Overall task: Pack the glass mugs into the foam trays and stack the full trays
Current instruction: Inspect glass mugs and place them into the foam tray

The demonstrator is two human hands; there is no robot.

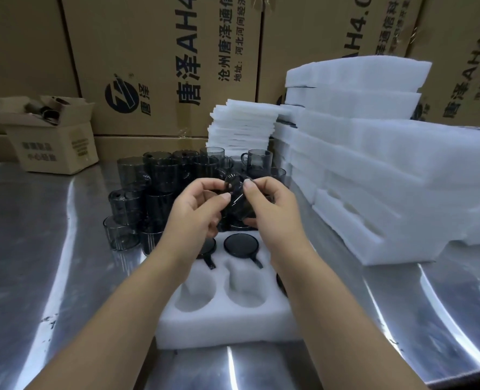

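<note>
We hold one dark mug (235,197) above the foam tray (227,325) on the tabletop (50,249), with our left hand (198,213) and right hand (271,211) both curled round it. The smooth glass could slip from our fingertips and strike the seated mugs (241,244), or chip if its handle misses the slot.

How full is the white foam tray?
Partly full: dark mugs sit at the tray's far end; the two near holes show only white foam. The left hand and right hand hold another mug.
</note>
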